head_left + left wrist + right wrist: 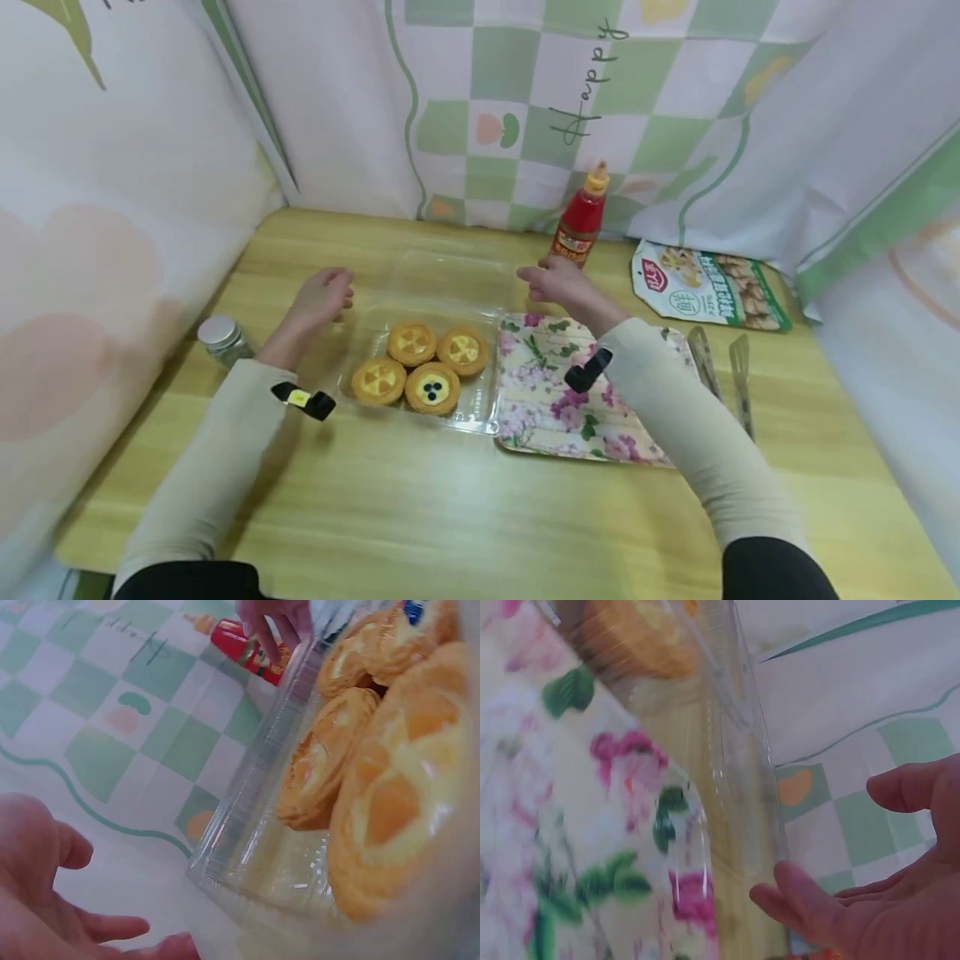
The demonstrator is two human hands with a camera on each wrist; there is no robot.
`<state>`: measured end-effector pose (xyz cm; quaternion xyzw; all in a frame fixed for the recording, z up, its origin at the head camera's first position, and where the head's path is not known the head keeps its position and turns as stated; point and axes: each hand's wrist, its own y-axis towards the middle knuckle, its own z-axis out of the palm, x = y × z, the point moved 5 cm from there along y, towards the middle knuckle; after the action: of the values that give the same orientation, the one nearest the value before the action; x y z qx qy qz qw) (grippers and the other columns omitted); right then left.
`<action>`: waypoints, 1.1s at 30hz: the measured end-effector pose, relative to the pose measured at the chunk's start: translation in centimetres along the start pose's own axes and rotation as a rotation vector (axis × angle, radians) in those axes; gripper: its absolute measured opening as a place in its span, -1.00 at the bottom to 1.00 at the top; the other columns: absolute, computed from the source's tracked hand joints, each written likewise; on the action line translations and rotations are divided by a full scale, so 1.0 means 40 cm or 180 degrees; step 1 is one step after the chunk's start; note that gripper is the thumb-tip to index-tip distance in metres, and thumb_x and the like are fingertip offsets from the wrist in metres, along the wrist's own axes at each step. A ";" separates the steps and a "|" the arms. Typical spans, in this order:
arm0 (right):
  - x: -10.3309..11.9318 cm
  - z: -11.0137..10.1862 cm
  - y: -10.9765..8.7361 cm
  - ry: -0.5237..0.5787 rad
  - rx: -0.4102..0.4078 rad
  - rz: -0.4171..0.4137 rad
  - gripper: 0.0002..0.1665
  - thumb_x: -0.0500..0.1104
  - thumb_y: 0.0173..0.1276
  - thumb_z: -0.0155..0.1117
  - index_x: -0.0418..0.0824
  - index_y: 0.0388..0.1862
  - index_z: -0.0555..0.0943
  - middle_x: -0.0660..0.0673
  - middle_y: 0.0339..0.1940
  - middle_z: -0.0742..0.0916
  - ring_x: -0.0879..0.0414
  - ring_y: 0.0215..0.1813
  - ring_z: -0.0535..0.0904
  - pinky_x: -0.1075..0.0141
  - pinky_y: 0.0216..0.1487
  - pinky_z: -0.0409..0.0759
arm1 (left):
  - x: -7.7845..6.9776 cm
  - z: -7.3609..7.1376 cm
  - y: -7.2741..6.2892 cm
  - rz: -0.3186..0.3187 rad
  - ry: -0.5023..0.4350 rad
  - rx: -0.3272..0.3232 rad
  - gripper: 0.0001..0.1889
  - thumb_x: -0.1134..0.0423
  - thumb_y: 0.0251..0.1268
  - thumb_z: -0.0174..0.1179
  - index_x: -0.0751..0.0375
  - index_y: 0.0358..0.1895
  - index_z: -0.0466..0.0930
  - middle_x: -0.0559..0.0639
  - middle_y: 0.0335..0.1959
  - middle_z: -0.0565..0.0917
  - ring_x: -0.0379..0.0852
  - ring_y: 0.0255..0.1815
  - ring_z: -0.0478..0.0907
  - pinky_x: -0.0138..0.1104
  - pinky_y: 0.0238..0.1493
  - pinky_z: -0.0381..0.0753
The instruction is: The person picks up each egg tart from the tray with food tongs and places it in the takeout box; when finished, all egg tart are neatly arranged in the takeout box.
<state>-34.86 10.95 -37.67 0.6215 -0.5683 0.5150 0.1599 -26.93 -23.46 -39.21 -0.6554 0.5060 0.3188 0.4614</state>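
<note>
A clear plastic box (476, 408) stands in the middle of the table with its transparent lid (453, 279) folded back behind it. Several round tarts (432, 388) sit inside, one topped with dark berries, others with yellow-orange fruit pieces. My left hand (318, 296) hovers left of the lid, holding nothing; its fingers are loosely bent in the left wrist view. To the lid's right is my right hand (558, 283), in front of the red sauce bottle (581, 223). In the right wrist view its thumb and fingers (810, 896) are spread apart near the clear plastic, without a grip on anything.
A flowered tray (555, 408) lies right of the box, partly under my right forearm. Metal tongs (741, 375) lie beyond it, with a food pouch (708, 285) behind. A lidded glass jar (225, 337) stands by my left forearm. Curtains (510, 67) border the table.
</note>
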 end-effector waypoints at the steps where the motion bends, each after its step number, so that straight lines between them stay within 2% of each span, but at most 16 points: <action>1: -0.001 0.007 0.009 0.0258 -0.0010 0.0051 -0.09 0.00 0.51 0.07 -0.47 0.53 -0.09 -0.46 0.40 0.35 -0.26 0.32 0.42 0.01 0.37 0.35 | 0.000 0.006 0.007 -0.0056 -0.0120 0.0071 -0.33 -0.03 0.57 -0.31 0.35 0.53 -0.05 0.44 0.34 0.34 0.28 0.29 0.38 -0.03 0.19 0.45; 4: 0.001 0.023 0.024 0.0834 -0.0054 0.0083 -0.19 -0.08 0.54 0.01 -0.49 0.52 -0.04 -0.51 0.36 0.37 -0.28 0.31 0.42 0.07 0.30 0.45 | -0.002 0.024 0.018 -0.0140 -0.0439 0.0363 -0.34 0.01 0.59 -0.30 0.34 0.54 -0.12 0.42 0.38 0.31 0.25 0.33 0.37 -0.06 0.26 0.42; 8: 0.012 0.019 0.023 0.1164 -0.0236 -0.0076 -0.36 -0.14 0.57 -0.08 -0.49 0.46 0.13 -0.52 0.29 0.44 -0.25 0.26 0.47 0.10 0.26 0.49 | -0.012 0.040 0.009 -0.0086 -0.0582 0.0733 -0.36 0.04 0.62 -0.34 0.31 0.56 -0.22 0.38 0.43 0.25 0.24 0.36 0.35 -0.05 0.31 0.38; 12: 0.038 0.008 0.009 0.1285 -0.0391 -0.0359 -0.42 -0.19 0.56 -0.05 -0.48 0.42 0.22 -0.48 0.29 0.46 -0.18 0.20 0.52 0.10 0.24 0.51 | -0.016 0.039 -0.006 -0.0007 -0.0485 0.0817 -0.37 0.05 0.63 -0.35 0.31 0.56 -0.21 0.37 0.45 0.23 0.26 0.36 0.34 0.00 0.27 0.40; 16: 0.081 0.006 -0.015 0.1069 -0.0594 -0.0647 -0.47 -0.18 0.51 0.05 -0.42 0.35 0.36 -0.39 0.19 0.57 -0.04 0.06 0.60 0.18 0.11 0.60 | -0.012 0.028 -0.013 -0.0003 -0.0506 0.0785 -0.36 0.01 0.63 -0.36 0.28 0.56 -0.21 0.34 0.45 0.23 0.25 0.35 0.36 -0.01 0.21 0.49; 18: 0.098 0.010 -0.030 0.0957 -0.0697 -0.0767 -0.52 -0.13 0.50 0.08 -0.38 0.27 0.45 -0.34 0.12 0.61 0.03 0.00 0.61 0.23 0.03 0.63 | -0.010 0.024 -0.019 -0.0016 -0.0621 0.0770 -0.36 -0.01 0.62 -0.41 0.26 0.57 -0.22 0.34 0.46 0.23 0.26 0.37 0.34 -0.03 0.18 0.51; 22: 0.112 0.013 -0.065 0.1089 -0.0835 -0.1053 -0.61 -0.01 0.53 0.06 -0.32 0.01 0.57 -0.18 -0.06 0.64 0.07 -0.04 0.59 0.27 -0.02 0.63 | 0.001 0.012 -0.039 -0.0116 -0.1207 0.0673 -0.37 -0.03 0.60 -0.51 0.24 0.57 -0.15 0.40 0.45 0.20 0.29 0.42 0.25 -0.02 0.16 0.54; 26: 0.104 0.019 -0.113 0.1172 -0.0823 -0.1397 -0.57 0.05 0.57 -0.03 -0.25 -0.28 0.60 -0.05 -0.27 0.65 0.02 -0.10 0.60 0.23 -0.07 0.63 | 0.015 0.004 -0.062 -0.0161 -0.1848 0.0787 -0.31 -0.13 0.58 -0.59 0.26 0.56 -0.15 0.49 0.47 0.07 0.35 0.48 0.09 0.03 0.32 0.35; 30: 0.078 0.042 -0.170 0.0744 -0.0766 -0.1572 -0.47 0.08 0.58 -0.09 -0.29 -0.32 0.61 -0.08 -0.32 0.65 -0.14 -0.16 0.60 0.20 -0.13 0.64 | 0.037 -0.002 -0.090 -0.0143 -0.2092 0.0929 -0.23 -0.21 0.55 -0.64 0.32 0.56 -0.21 0.49 0.49 -0.02 0.34 0.51 0.00 0.04 0.46 0.09; 31: 0.069 0.050 -0.185 0.0572 -0.0737 -0.1595 -0.45 0.08 0.59 -0.09 -0.31 -0.32 0.62 -0.10 -0.32 0.67 -0.16 -0.17 0.59 0.19 -0.14 0.64 | 0.044 -0.005 -0.099 -0.0125 -0.2055 0.0912 -0.24 -0.20 0.55 -0.63 0.32 0.55 -0.20 0.48 0.48 0.00 0.32 0.50 0.04 0.02 0.46 0.11; 33: 0.047 0.068 -0.209 0.0225 -0.0652 -0.1657 -0.46 0.05 0.59 -0.09 -0.32 -0.31 0.64 -0.14 -0.30 0.70 -0.18 -0.18 0.61 0.13 -0.14 0.64 | 0.058 -0.010 -0.121 -0.0078 -0.1885 0.0859 -0.26 -0.18 0.57 -0.56 0.33 0.55 -0.18 0.45 0.44 0.13 0.20 0.42 0.25 -0.06 0.42 0.24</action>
<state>-26.66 10.33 -34.01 0.7088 -0.4327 0.4178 0.3685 -21.66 -24.41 -39.76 -0.4732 0.3796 0.4200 0.6750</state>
